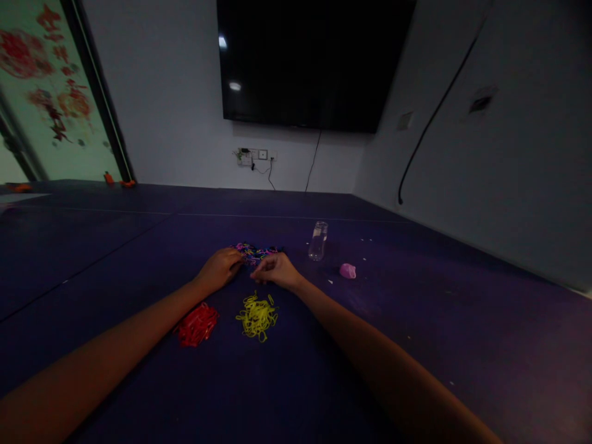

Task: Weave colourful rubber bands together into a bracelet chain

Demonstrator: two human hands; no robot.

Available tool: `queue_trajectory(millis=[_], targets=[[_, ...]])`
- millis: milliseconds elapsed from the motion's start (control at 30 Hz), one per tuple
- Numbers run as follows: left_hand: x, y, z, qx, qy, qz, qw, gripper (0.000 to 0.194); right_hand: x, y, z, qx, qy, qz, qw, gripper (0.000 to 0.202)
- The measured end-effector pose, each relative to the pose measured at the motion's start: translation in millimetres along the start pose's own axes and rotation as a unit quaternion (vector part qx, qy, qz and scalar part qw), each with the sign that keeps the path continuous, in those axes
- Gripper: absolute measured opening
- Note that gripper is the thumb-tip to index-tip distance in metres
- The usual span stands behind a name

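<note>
Small elastic bands in mixed colours lie in a loose heap [253,251] on the dark blue-purple surface. At the heap's left edge is my left hand [221,269], its fingers curled together and their tips partly hidden. My right hand [278,271] is at the near right side of the heap, thumb and forefinger pinched; whatever is between them is too small to make out. Closer to me are a pile of yellow elastic bands [258,317] between my forearms and a pile of red elastic bands [198,324] beside my left forearm.
A clear bottle [318,242] stands uncapped beyond my right hand, with a pink cap [348,271] to its right. Tiny white scraps dot the surface on the right. A wall with a large black screen [314,61] and sockets rises behind.
</note>
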State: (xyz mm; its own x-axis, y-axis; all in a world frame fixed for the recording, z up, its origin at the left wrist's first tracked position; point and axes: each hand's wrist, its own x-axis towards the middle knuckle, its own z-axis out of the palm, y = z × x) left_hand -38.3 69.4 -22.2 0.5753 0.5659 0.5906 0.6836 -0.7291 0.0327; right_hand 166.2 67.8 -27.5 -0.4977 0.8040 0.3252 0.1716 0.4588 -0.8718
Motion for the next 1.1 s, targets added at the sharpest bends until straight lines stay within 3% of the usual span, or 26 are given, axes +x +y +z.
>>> queue_trajectory(millis=[133,267,400,533,767,1100], targets=[[0.1,0.8,-1.8,0.013,0.012,-0.009,1.000,0.021,-3.4,-5.8,-0.5,-0.001,-0.010,0.023,1.000,0.046],[1.0,1.4,-2.0,0.043,0.004,-0.041,0.998,0.022,-3.0,-4.0,-8.6,-0.082,0.124,0.011,0.989,0.051],[2.0,2.4,-1.4,0.068,0.001,-0.081,0.994,0.016,-3.2,-1.9,-18.9,-0.273,0.250,-0.001,0.929,0.047],[2.4,5.9,-3.5,0.082,-0.002,-0.082,0.993,0.021,-3.6,-4.3,-20.2,-0.407,0.223,0.024,0.885,0.035],[3.8,8.3,-5.3,0.099,-0.010,-0.092,0.991,0.024,-7.6,-14.1,-13.5,-0.504,0.170,0.067,0.844,0.030],[2.8,8.2,-6.3,0.127,-0.016,-0.082,0.988,0.020,-8.6,-20.4,-9.9,-0.535,0.152,0.104,0.824,0.031]])
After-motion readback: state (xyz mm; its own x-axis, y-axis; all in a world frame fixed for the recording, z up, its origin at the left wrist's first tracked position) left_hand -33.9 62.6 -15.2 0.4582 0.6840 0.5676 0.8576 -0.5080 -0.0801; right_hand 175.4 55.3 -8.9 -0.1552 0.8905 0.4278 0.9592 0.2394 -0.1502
